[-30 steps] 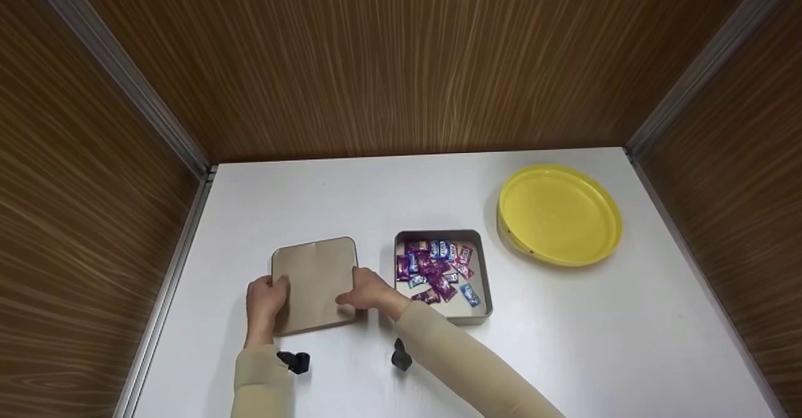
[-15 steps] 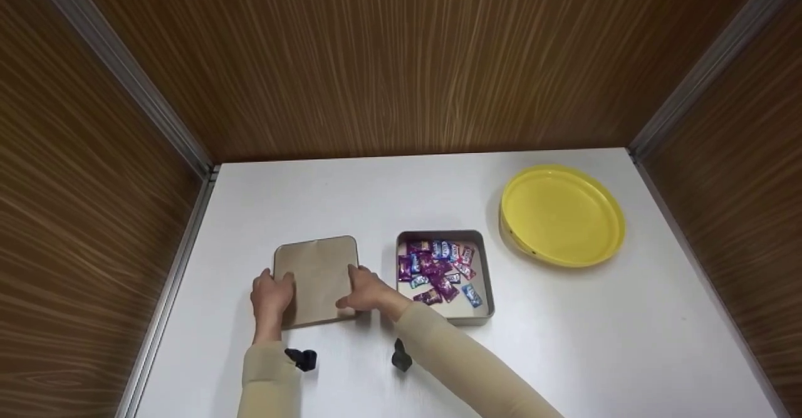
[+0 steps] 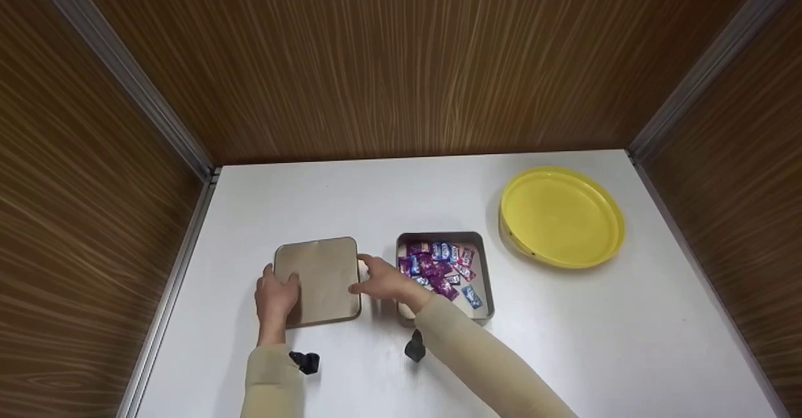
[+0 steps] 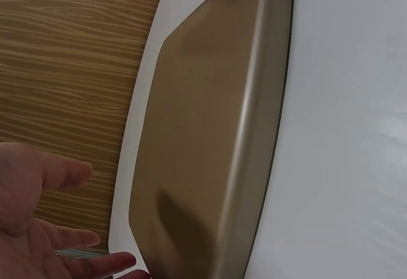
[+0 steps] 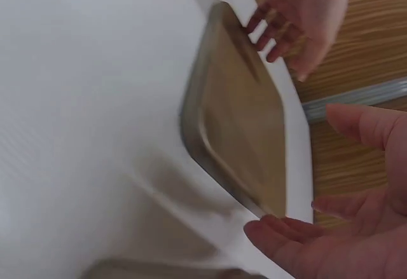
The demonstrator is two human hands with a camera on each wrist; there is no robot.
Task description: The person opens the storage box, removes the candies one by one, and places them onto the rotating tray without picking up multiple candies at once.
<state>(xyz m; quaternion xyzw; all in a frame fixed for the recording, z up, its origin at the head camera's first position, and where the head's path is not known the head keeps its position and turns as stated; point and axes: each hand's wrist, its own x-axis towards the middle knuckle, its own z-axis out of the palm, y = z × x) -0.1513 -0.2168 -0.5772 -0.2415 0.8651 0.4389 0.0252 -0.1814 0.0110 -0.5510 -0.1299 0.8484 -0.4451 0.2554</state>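
A beige rectangular tin lid with rounded corners lies top up on the white table, left of centre in the head view. My left hand is at the lid's left edge, its fingers spread and loose; whether they touch the rim I cannot tell. Just off the right edge is my right hand, thumb and fingers apart with nothing between them. Its wrist hangs over the tin box, which holds several wrapped sweets in purple, blue and pink. In the right wrist view the lid stands beside the extended fingers.
At the back right of the table sits a round yellow tray with a raised rim. Wood-grain panels close off the back and both sides, joined by metal corner strips.
Both hands have loosened from the lid. It has been set down and turned slightly straighter. The right hand has moved right, off the edge and partly over the tin box.
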